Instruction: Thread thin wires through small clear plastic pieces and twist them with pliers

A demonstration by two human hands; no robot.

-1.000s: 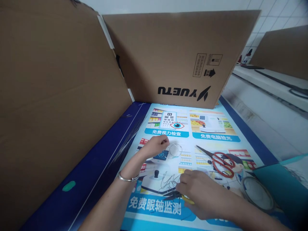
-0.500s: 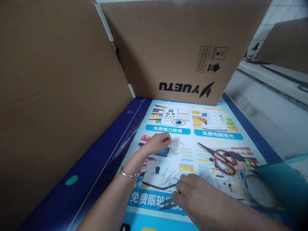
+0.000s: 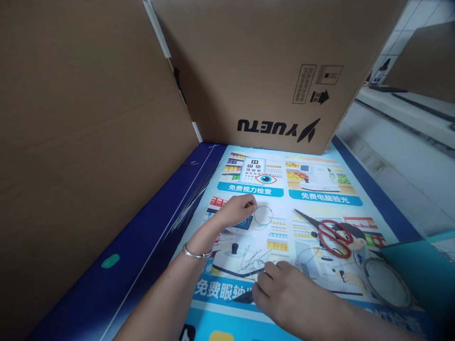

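My left hand [image 3: 240,210] is closed in a pinch, with a thin wire ring [image 3: 263,217] at its fingertips. Nearer to me, my right hand [image 3: 282,289] is wrapped round small pliers; their dark jaws [image 3: 243,297] stick out to the left, and the palm hides the handles. Just beyond the right knuckles lies a loose tangle of thin wire pieces [image 3: 254,261]. Red-handled scissors [image 3: 334,237] rest to the right, blades pointing away and to the left.
A round coil [image 3: 403,284] lies at the right beside a teal surface [image 3: 423,265]. Long thin wires [image 3: 188,203] run along the left of the printed mat [image 3: 199,312]. Cardboard walls stand at the left [image 3: 88,118] and the back [image 3: 213,71].
The pliers have turned in my right hand, so less of their jaws shows. My left hand keeps its pinch by the ring. The whole view has shifted slightly.
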